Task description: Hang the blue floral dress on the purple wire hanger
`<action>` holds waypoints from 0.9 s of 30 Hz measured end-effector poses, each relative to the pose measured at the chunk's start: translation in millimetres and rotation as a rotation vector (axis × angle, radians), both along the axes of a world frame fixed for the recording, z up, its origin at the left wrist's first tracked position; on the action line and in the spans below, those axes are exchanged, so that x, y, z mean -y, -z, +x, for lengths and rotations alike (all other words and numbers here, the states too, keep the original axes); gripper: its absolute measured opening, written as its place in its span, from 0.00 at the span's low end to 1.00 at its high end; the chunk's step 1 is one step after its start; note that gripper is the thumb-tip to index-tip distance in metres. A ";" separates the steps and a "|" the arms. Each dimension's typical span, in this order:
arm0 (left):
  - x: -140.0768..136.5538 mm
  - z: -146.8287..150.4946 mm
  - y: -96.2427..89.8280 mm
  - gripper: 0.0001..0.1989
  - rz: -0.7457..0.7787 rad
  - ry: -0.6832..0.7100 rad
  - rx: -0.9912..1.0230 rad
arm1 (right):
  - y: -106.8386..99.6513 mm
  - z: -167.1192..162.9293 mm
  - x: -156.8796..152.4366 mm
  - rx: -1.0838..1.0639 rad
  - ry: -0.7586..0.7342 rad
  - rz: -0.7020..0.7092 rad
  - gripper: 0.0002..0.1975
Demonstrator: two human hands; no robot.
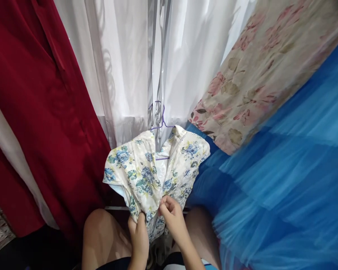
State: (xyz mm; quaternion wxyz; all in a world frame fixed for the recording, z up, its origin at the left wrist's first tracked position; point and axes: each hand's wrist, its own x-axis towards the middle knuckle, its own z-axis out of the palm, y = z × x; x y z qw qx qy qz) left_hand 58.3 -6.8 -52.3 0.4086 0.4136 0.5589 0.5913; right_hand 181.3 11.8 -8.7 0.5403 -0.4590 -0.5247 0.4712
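A person's left hand (139,232), fingers curled, grips a white, blue-flowered fabric garment (146,176) on a thin purple hanger (163,119) while the right hand (171,210) pinches its front edge.

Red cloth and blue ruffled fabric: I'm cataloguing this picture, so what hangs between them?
In the head view, white drapery and pink-flowered cloth hang between them, with the blue-flowered garment on its purple hanger in front.

We see white garment (146,176) w/ blue flowers on purple hanger (163,122), white drapes (126,67) behind. Our L hand (139,234) grips garment low, L side; our R hand (172,214) pinches it nr base of neckline. Red cloth (53,112) hangs L; pink-flowered cloth (248,93) & blue tulle (284,180), R.
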 end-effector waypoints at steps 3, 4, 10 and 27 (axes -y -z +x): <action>5.7 2.0 -0.7 0.34 0.135 -0.177 -0.146 | 8.5 18.6 6.5 -0.013 0.020 -0.043 0.12; 7.4 3.5 -1.5 0.35 0.187 -0.203 -0.258 | 9.6 23.2 9.1 -0.007 0.004 -0.053 0.12; 6.4 24.0 1.5 0.26 0.386 0.024 -0.616 | 5.5 16.5 19.7 -0.046 -0.117 -0.135 0.07; 8.6 -35.7 -72.0 0.16 0.292 0.678 -1.411 | -219.3 28.3 -97.8 -0.335 -0.181 0.015 0.06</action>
